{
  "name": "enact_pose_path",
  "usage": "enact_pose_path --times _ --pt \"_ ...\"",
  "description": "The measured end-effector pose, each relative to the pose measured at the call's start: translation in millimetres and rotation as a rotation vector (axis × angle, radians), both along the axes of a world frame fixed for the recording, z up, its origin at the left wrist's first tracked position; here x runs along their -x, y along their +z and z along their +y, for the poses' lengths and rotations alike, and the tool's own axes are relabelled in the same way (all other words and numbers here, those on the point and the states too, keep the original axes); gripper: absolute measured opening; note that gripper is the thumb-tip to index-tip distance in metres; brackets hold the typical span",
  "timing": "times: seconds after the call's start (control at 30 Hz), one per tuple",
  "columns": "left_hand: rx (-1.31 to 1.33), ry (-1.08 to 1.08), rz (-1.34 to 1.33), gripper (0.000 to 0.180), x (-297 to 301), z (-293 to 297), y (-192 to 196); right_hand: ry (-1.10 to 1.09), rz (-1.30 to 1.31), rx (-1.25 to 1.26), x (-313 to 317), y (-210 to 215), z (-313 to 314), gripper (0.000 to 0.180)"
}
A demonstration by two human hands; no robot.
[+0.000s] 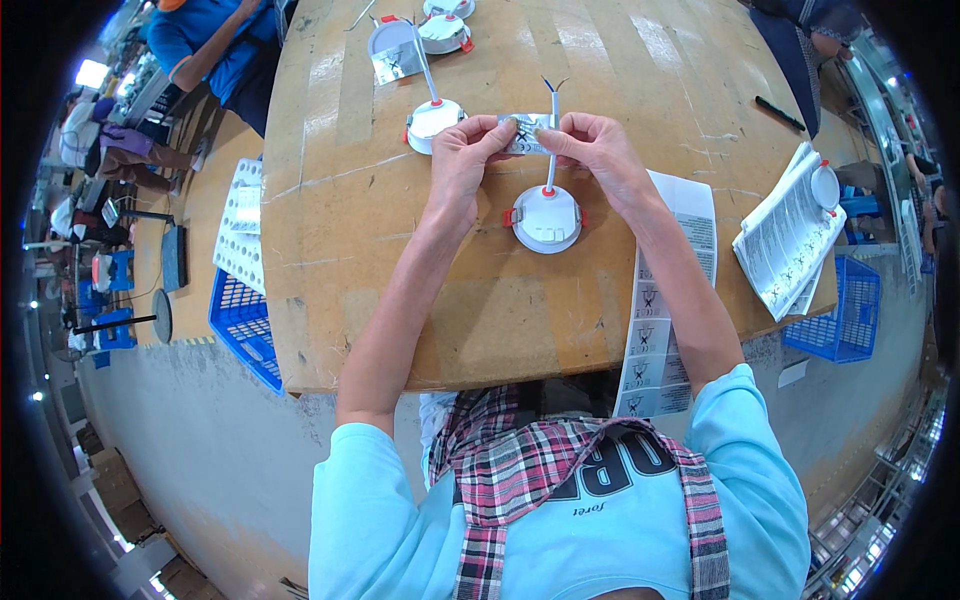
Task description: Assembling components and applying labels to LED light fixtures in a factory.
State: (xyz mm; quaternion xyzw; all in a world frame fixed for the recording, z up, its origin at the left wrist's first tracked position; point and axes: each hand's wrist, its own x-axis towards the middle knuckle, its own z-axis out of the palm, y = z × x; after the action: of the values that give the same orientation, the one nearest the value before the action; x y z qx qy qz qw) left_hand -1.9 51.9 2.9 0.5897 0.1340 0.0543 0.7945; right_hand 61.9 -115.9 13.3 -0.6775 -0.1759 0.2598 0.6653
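A silver printed label (522, 135) is stretched between my two hands, lying against the white cable (555, 103) of a round white downlight (547, 232). My left hand (462, 165) pinches the label's left end between thumb and fingers. On the other side, my right hand (597, 158) pinches its right end, right at the cable. The downlight rests on the table below my hands, with red-tipped clips at its sides and bare wire ends at the cable's top. Beneath my right forearm lies a long sheet of silver labels (647, 335), hanging over the table's near edge.
Another downlight (435, 124) sits beyond my left hand; several more (447, 34) lie at the far edge. A stack of label sheets (785, 240) and a black pen (779, 113) are at right. Blue baskets (243, 325) flank the table (370, 300). People stand at the far corners.
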Motion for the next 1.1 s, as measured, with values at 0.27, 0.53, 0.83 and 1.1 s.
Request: enact_pose_path --times 0.27,0.53,0.83,1.1 --pt "-0.398 0.253 -0.078 0.044 18 -12 3 -0.062 -0.199 0.083 -2 -7 3 0.03" --pt "-1.24 -0.133 -0.348 0.048 66 -49 1 -0.247 -0.494 0.144 -7 -12 6 0.037" --pt "-1.365 0.152 -0.322 0.042 48 3 27 -0.511 -0.561 0.053 -40 -14 -17 0.033" --pt "-2.034 0.041 -0.065 0.066 -126 50 39 -0.522 -0.547 0.029 -43 -14 -20 0.022"
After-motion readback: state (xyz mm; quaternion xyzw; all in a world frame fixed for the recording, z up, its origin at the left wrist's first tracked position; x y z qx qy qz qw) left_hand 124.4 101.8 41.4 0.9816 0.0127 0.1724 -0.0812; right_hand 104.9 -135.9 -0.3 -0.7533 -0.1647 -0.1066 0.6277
